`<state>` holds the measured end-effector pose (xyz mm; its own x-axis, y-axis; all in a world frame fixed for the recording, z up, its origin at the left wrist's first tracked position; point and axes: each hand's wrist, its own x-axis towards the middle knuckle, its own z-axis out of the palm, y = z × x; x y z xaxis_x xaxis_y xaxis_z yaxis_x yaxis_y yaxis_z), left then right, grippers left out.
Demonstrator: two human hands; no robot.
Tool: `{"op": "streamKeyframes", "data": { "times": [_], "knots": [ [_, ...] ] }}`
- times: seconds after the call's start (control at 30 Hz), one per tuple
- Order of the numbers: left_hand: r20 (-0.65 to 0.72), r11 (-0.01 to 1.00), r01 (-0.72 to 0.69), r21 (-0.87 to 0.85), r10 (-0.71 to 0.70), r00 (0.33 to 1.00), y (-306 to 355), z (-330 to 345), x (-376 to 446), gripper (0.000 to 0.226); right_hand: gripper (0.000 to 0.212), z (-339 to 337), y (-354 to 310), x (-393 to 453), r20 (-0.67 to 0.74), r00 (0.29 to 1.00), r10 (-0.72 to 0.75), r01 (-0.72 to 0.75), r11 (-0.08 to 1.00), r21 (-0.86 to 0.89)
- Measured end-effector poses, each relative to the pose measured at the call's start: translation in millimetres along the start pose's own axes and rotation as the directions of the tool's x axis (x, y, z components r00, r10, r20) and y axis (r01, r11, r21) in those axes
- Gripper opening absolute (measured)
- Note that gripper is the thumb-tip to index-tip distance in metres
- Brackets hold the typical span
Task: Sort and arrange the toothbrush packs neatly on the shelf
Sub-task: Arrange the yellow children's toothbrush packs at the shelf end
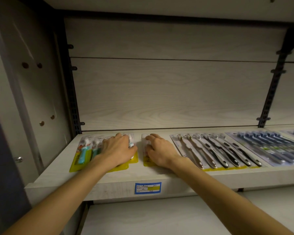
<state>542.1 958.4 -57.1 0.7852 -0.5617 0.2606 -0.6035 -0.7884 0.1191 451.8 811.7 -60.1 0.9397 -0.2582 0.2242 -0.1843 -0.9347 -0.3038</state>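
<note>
Several toothbrush packs lie flat on a pale wooden shelf (61, 173). At the left, overlapping yellow-backed packs with teal brushes (85, 153) sit under my left hand (118, 150), which rests palm down on them with fingers spread. Just right of a narrow gap, another yellow-backed pack (147, 162) is mostly hidden under my right hand (159, 151), whose fingers curve down onto its top. Further right lies a wide pack of black, brown and white brushes (215, 151), then a pack of dark blue brushes (268, 146).
A blue and yellow price label (148, 188) is stuck on the shelf's front edge. Dark slotted uprights (74, 102) stand at both back corners. Another shelf board runs overhead, and a lower shelf (159, 216) shows beneath my arms.
</note>
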Motion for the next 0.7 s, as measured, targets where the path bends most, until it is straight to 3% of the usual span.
{"op": "streamKeyframes", "data": {
  "times": [0.27,0.47,0.57,0.7],
  "knots": [
    [-0.040,0.996,0.017,-0.092,-0.021,0.999,-0.6,0.0,-1.9,0.034,0.051,1.9,-7.3,2.5,0.025,0.999,-0.030,0.030,1.000,0.008],
    [0.029,0.989,0.005,-0.147,-0.001,1.000,-1.4,-5.8,-6.4,0.030,0.053,6.4,-21.8,6.6,0.013,0.999,-0.032,0.031,0.997,0.074],
    [0.007,0.962,0.059,-0.265,-0.060,0.998,-4.0,-8.5,-6.8,0.034,0.056,6.7,-24.8,7.0,0.035,0.999,-0.041,0.038,0.996,0.077],
    [-0.049,0.904,0.109,-0.413,-0.141,0.989,-20.0,-16.3,-4.9,0.022,0.053,6.2,-26.6,8.7,0.048,0.998,-0.040,0.035,0.992,0.120]
  ]
}}
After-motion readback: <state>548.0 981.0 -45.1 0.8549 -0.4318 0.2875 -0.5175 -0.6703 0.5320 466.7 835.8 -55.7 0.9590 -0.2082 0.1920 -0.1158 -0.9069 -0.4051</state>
